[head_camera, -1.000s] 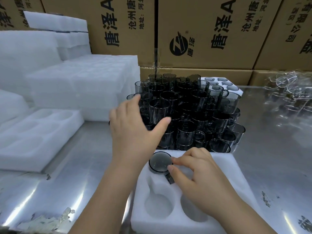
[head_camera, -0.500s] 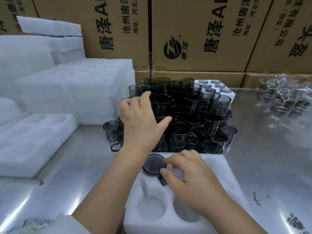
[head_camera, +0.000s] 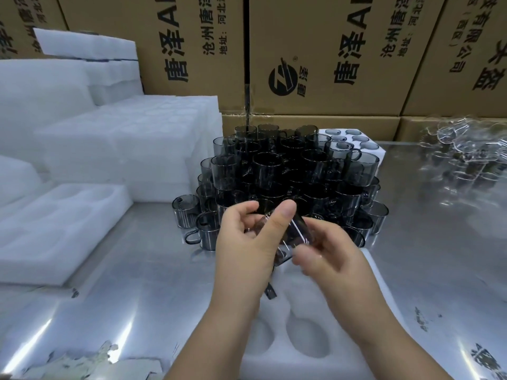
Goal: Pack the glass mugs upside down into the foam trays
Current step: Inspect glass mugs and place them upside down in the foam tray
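My left hand (head_camera: 247, 250) grips a tilted smoky mug (head_camera: 297, 233) above the foam tray (head_camera: 282, 363). My right hand (head_camera: 329, 253): blurred, grip unclear

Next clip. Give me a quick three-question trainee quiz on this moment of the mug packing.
1. True or false: the left hand grips a tilted grey mug.
2. The foam tray under the hands lies on: A) a cardboard box, B) the metal table, C) the mug pile.
3. Fill in: its two nearest cavities are ____.
Key: 1 true; 2 B; 3 empty.
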